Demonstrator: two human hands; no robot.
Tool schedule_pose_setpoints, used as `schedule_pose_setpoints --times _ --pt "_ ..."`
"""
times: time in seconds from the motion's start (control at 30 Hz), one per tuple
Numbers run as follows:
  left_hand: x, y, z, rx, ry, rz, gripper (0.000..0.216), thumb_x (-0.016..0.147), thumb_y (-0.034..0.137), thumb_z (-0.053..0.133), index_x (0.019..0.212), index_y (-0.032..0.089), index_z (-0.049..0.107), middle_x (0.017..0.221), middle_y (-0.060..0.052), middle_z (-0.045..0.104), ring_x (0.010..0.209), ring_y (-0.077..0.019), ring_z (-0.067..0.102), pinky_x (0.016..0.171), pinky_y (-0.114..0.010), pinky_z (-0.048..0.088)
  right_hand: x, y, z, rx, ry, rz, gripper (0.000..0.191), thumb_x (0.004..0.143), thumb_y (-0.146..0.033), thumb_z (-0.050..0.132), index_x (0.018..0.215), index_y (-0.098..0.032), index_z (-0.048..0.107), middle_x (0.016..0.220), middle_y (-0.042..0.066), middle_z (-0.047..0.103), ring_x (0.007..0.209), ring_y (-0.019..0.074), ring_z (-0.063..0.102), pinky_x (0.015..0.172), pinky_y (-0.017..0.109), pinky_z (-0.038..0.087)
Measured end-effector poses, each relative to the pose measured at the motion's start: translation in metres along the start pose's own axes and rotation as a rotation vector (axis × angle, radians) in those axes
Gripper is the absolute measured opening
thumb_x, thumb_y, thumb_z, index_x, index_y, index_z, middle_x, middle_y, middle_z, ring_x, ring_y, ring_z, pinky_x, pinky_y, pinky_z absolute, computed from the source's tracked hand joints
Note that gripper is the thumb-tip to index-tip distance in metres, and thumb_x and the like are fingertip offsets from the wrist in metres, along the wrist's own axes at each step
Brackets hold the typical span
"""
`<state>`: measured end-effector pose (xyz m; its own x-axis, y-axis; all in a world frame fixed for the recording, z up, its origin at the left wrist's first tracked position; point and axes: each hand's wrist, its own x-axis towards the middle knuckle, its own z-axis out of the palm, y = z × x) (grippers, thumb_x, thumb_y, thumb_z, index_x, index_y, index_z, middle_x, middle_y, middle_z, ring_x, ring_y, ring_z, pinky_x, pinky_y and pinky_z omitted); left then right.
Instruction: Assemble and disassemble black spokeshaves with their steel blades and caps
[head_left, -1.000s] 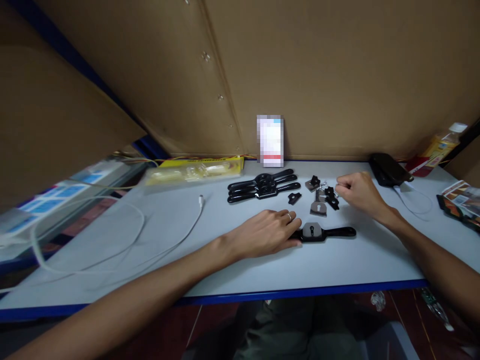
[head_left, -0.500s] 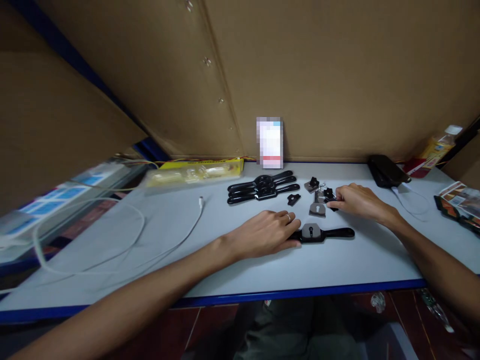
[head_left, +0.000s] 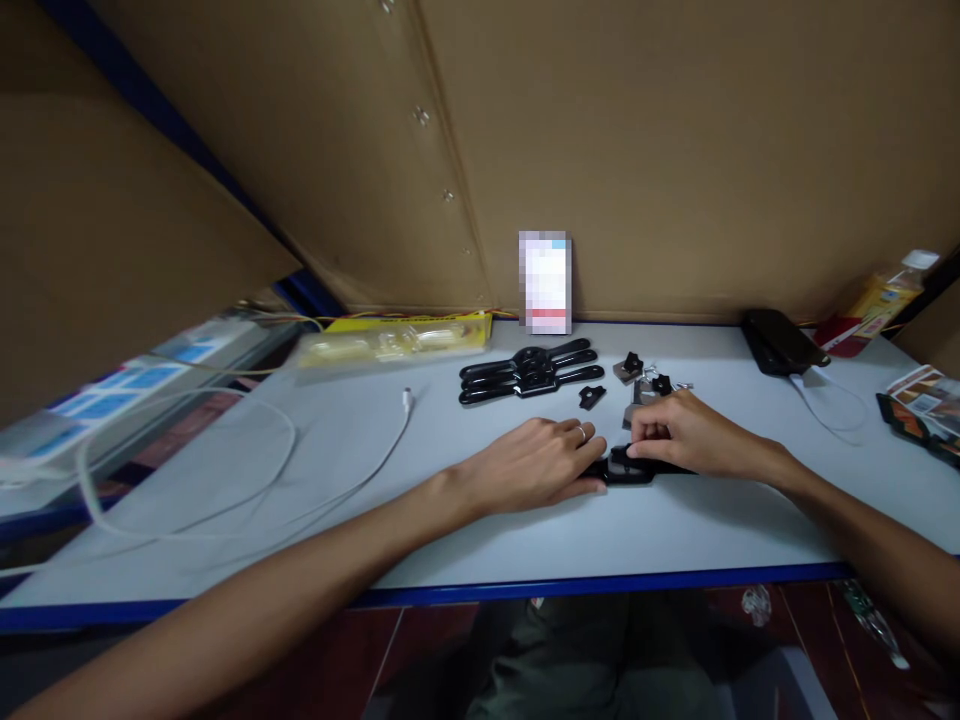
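A black spokeshave (head_left: 630,478) lies on the table with its left handle under my left hand (head_left: 544,465), whose fingers are wrapped round it. My right hand (head_left: 679,432) is over the middle of the spokeshave, pinching a small black lever cap (head_left: 620,456) against the blade area. The fingers partly hide the cap and the right handle. Behind my hands lie a loose black lever cap (head_left: 592,397), further caps with grey blades (head_left: 628,370), and small screws (head_left: 681,386). Several more black spokeshaves (head_left: 529,372) rest side by side to the left of these.
A phone with a lit screen (head_left: 546,285) leans on the cardboard wall. A white cable (head_left: 375,462) curls over the left side, near a yellow plastic packet (head_left: 397,340). At the right are a dark case (head_left: 780,342) and a bottle (head_left: 892,300).
My right hand has come from the loose parts toward me and left, onto the spokeshave, with a black lever cap in its fingers. My left hand keeps its hold.
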<state>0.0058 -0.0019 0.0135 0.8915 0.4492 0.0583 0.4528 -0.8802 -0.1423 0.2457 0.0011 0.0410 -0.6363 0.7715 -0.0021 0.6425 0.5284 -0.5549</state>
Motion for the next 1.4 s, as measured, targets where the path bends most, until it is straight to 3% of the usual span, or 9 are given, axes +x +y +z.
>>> schedule_pose_setpoints --times 0.23,0.37,0.5,0.63,0.7,0.77,0.93,1.13,1.4 --pt "-0.001 0.000 0.000 0.001 0.013 0.011 0.040 0.104 0.052 0.036 0.096 0.016 0.053 0.089 -0.005 0.063 0.076 -0.0189 0.061 0.060 -0.031 0.041 0.003 0.001 0.012 -0.008 -0.025 -0.080 0.016 0.085 -0.016 0.065 0.070 -0.017 0.061 0.060 -0.006 0.053 0.054 0.0074 0.041 0.061 0.025 0.030" --pt "0.000 0.000 -0.001 0.004 0.003 0.010 0.041 0.104 0.052 0.035 0.096 0.016 0.053 0.090 -0.005 0.063 0.077 -0.0195 0.061 0.061 -0.031 0.042 0.000 -0.003 0.008 0.007 0.007 -0.034 0.008 0.087 -0.023 0.065 0.080 -0.018 0.065 0.056 -0.007 0.052 0.052 0.0085 0.042 0.058 0.024 0.030" --pt "0.000 -0.001 0.000 -0.014 -0.016 0.001 0.042 0.104 0.053 0.034 0.096 0.016 0.054 0.092 -0.006 0.063 0.078 -0.0191 0.061 0.063 -0.031 0.043 0.000 0.010 -0.018 0.003 0.233 0.061 0.025 0.092 -0.032 0.057 0.073 -0.018 0.064 0.059 -0.003 0.057 0.053 0.0102 0.044 0.055 0.026 0.028" --pt "-0.001 -0.001 0.001 -0.026 -0.008 -0.002 0.044 0.105 0.054 0.032 0.096 0.016 0.054 0.091 -0.006 0.063 0.078 -0.0186 0.061 0.063 -0.031 0.043 0.001 0.044 -0.048 -0.407 0.493 0.287 0.032 0.093 -0.035 0.053 0.067 -0.019 0.061 0.059 0.001 0.058 0.054 0.0134 0.046 0.056 0.029 0.024" --pt "-0.001 -0.001 0.000 -0.025 -0.011 -0.002 0.044 0.105 0.053 0.032 0.094 0.016 0.054 0.090 -0.006 0.063 0.076 -0.0185 0.060 0.062 -0.032 0.042 0.002 0.060 -0.055 -0.506 0.401 0.370 0.022 0.090 -0.030 0.056 0.074 -0.019 0.066 0.069 0.004 0.065 0.061 0.0165 0.054 0.057 0.029 0.026" --pt "-0.001 -0.001 0.000 -0.022 -0.009 -0.001 0.044 0.105 0.053 0.033 0.094 0.016 0.054 0.088 -0.005 0.062 0.075 -0.0182 0.060 0.061 -0.032 0.041 0.002 0.071 -0.056 -0.496 0.263 0.342 0.014 0.084 -0.019 0.056 0.084 -0.021 0.070 0.077 0.003 0.070 0.067 0.0171 0.058 0.059 0.028 0.029" --pt "-0.001 0.000 0.000 -0.023 0.015 0.005 0.044 0.105 0.052 0.032 0.093 0.016 0.055 0.089 -0.005 0.062 0.074 -0.0181 0.060 0.061 -0.032 0.041 0.002 0.073 -0.048 -0.437 0.090 0.244 0.025 0.076 -0.011 0.058 0.092 -0.024 0.072 0.080 0.001 0.069 0.069 0.0154 0.056 0.062 0.027 0.031" --pt "-0.001 0.000 0.001 -0.010 0.014 0.009 0.043 0.105 0.052 0.033 0.094 0.016 0.055 0.089 -0.006 0.063 0.076 -0.0186 0.060 0.061 -0.032 0.041 0.004 0.069 -0.039 -0.472 0.045 0.136 0.019 0.082 -0.012 0.054 0.091 -0.023 0.067 0.088 0.005 0.062 0.077 0.0184 0.052 0.063 0.029 0.028" --pt "-0.001 -0.001 0.002 0.002 -0.001 0.032 0.042 0.105 0.050 0.034 0.095 0.016 0.055 0.088 -0.005 0.063 0.075 -0.0182 0.059 0.062 -0.030 0.041 0.002 0.060 -0.034 -0.602 -0.007 0.202 0.013 0.082 -0.012 0.052 0.085 -0.020 0.062 0.083 0.009 0.065 0.065 0.0180 0.049 0.058 0.033 0.022"
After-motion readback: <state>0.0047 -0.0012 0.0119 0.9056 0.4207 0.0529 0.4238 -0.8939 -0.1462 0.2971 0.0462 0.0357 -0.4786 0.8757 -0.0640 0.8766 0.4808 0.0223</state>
